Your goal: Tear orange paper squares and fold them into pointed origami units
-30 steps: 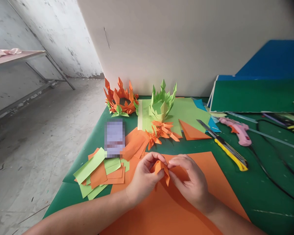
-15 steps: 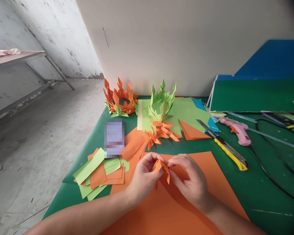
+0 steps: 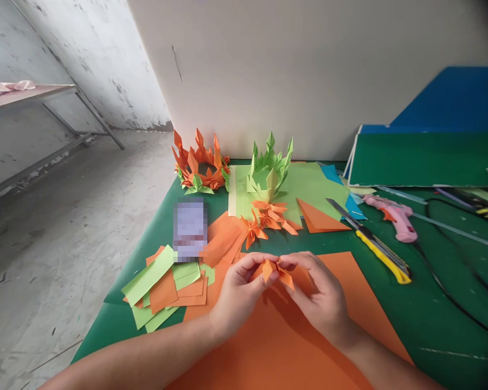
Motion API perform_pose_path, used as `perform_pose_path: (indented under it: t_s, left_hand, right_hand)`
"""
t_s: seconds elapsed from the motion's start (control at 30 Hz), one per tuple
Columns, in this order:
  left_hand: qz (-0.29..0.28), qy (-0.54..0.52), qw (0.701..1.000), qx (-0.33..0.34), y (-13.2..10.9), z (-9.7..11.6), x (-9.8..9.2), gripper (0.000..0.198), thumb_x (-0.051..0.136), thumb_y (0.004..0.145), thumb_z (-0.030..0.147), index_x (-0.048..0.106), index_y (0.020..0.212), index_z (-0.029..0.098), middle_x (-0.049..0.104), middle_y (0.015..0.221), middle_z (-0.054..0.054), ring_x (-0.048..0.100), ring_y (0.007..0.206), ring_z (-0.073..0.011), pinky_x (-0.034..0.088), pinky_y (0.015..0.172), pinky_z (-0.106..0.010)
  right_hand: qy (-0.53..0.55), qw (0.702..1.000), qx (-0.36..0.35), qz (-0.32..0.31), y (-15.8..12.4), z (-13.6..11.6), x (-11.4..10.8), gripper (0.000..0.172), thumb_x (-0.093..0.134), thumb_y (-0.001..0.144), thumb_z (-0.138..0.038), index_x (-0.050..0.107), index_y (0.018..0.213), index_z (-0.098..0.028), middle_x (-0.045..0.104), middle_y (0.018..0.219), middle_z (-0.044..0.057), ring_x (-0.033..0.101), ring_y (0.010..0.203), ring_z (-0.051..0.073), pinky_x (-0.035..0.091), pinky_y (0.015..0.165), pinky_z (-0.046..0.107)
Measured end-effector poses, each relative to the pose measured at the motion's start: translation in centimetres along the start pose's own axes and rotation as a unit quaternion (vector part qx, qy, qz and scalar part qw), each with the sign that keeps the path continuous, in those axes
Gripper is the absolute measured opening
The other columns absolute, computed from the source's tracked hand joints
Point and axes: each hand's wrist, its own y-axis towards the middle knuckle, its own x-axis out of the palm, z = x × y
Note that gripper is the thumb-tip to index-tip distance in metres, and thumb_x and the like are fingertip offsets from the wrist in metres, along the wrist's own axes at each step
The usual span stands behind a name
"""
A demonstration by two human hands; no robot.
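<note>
Between the fingertips of both hands is a small folded orange paper flower, partly hidden by my fingers. My left hand pinches its left side, and my right hand grips the petal on the right. Both hands hover over a large orange paper sheet. Just beyond them lie several finished orange paper flowers. Farther back, a green paper crown rests on green sheets, and an orange paper crown with green leaves stands to its left.
Left of my hands are loose orange and green paper pieces and a pixelated rectangular object. A folded orange triangle, a yellow utility knife with its blade out and a pink glue gun with a cord lie to the right on the green table.
My right fingers have closed onto the flower's right petal, which has swung outward to the right. My left hand keeps its pinch, and the things on the table are unmoved.
</note>
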Motion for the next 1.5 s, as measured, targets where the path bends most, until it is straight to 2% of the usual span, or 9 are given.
perform_pose_path:
  t_s: [0.17,0.3,0.67,0.87,0.97,1.1,1.23,1.37,1.5]
  left_hand:
    - [-0.029,-0.007,0.999,-0.015,0.02,0.12,-0.13,0.023,0.074,0.082,0.033,0.074,0.101,0.02,0.072,0.108,-0.007,0.065,0.104,-0.0225,0.05,0.093,-0.032]
    - [-0.037,-0.017,0.999,-0.023,-0.08,0.25,-0.1,0.022,0.071,0.084,0.033,0.074,0.102,0.021,0.071,0.11,-0.006,0.064,0.107,-0.0218,0.049,0.096,-0.032]
    - [-0.047,-0.021,0.998,-0.028,-0.21,0.45,0.02,0.022,0.072,0.084,0.033,0.071,0.101,0.019,0.072,0.107,-0.007,0.064,0.105,-0.0199,0.047,0.093,-0.028]
    - [-0.031,0.025,0.999,-0.03,-0.09,0.22,-0.05,0.02,0.065,0.089,0.037,0.068,0.097,0.019,0.07,0.097,-0.004,0.061,0.086,-0.0129,0.046,0.064,-0.019]
    - [-0.022,0.038,0.998,-0.04,-0.01,-0.14,-0.28,0.016,0.064,0.088,0.035,0.065,0.095,0.02,0.067,0.092,-0.002,0.055,0.066,-0.0083,0.041,0.051,-0.017]
    - [-0.03,0.042,0.998,-0.046,-0.12,-0.41,-0.51,0.01,0.062,0.087,0.027,0.059,0.093,0.02,0.066,0.096,-0.002,0.051,0.059,-0.0077,0.037,0.042,-0.017]
    - [-0.035,0.032,0.998,-0.033,-0.16,-0.26,-0.44,0.008,0.061,0.084,0.018,0.058,0.091,0.019,0.066,0.096,-0.003,0.056,0.066,-0.0095,0.042,0.046,-0.017]
    - [-0.034,0.03,0.999,-0.004,-0.01,-0.09,-0.32,0.012,0.062,0.079,0.009,0.059,0.086,0.018,0.065,0.085,-0.002,0.06,0.083,-0.0123,0.049,0.067,-0.018]
    - [-0.014,0.034,0.999,-0.002,0.16,-0.12,-0.33,0.016,0.066,0.077,0.009,0.058,0.086,0.019,0.062,0.086,-0.001,0.059,0.082,-0.0124,0.049,0.065,-0.019]
  right_hand:
    - [0.031,0.999,0.038,0.018,-0.31,0.54,0.03,0.03,0.06,0.088,-0.011,0.059,0.114,-0.027,0.064,0.094,0.002,0.063,0.088,0.017,0.055,0.08,0.032]
    - [0.031,0.998,0.054,0.026,-0.5,0.82,0.13,0.029,0.059,0.089,-0.012,0.06,0.114,-0.027,0.064,0.096,0.002,0.063,0.092,0.017,0.055,0.082,0.031]
    - [0.016,0.999,0.031,0.011,-0.08,0.43,0.05,0.028,0.061,0.089,-0.011,0.06,0.112,-0.027,0.064,0.092,0.001,0.062,0.086,0.017,0.053,0.078,0.031]
    - [0.007,1.0,0.021,-0.002,-0.1,0.17,-0.01,0.029,0.059,0.089,-0.008,0.06,0.11,-0.028,0.065,0.09,0.001,0.062,0.085,0.017,0.053,0.077,0.032]
    - [-0.001,1.0,0.011,-0.009,-0.05,0.19,0.11,0.028,0.059,0.089,-0.008,0.061,0.109,-0.028,0.066,0.091,0.001,0.062,0.085,0.017,0.053,0.077,0.032]
    - [-0.01,1.0,-0.008,-0.011,0.03,0.19,0.31,0.028,0.06,0.089,-0.007,0.06,0.108,-0.027,0.067,0.092,0.001,0.061,0.084,0.016,0.052,0.077,0.031]
    - [-0.011,1.0,-0.004,-0.014,-0.09,0.05,0.29,0.027,0.06,0.089,-0.006,0.061,0.106,-0.026,0.067,0.091,0.0,0.061,0.083,0.015,0.051,0.075,0.029]
    - [-0.012,1.0,-0.018,-0.015,-0.13,0.05,0.31,0.029,0.06,0.088,-0.005,0.06,0.108,-0.026,0.068,0.092,0.001,0.061,0.083,0.015,0.05,0.076,0.03]
    - [-0.016,0.999,-0.031,-0.019,0.0,0.14,0.34,0.031,0.06,0.088,-0.004,0.06,0.11,-0.026,0.068,0.094,0.002,0.061,0.084,0.016,0.05,0.077,0.031]
